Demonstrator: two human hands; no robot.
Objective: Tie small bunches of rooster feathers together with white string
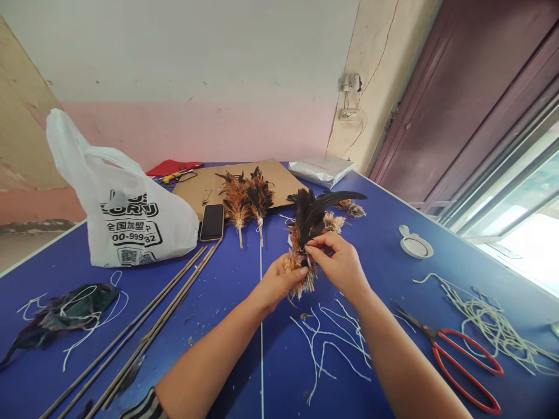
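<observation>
A feather bundle (309,215) with long black plumes on top and pale, fluffy quill ends below is held over the middle of the table. My left hand (279,282) is closed round its lower part, thumb across the quills. At the bundle's tied middle, my right hand (336,262) pinches with thumb and forefinger; whether it grips a feather or the tie is hidden. Several cut white strings (323,343) lie on the table below my hands. Behind the bundle are smaller loose feather tufts (334,222).
Two finished-looking feather bunches on short sticks (239,212) rest by cardboard (283,174). A phone (212,222), white plastic bag (135,215) and long thin sticks (161,326) are left. Red-handled scissors (467,361), a string pile (484,320) and a small grey dish (416,247) are right.
</observation>
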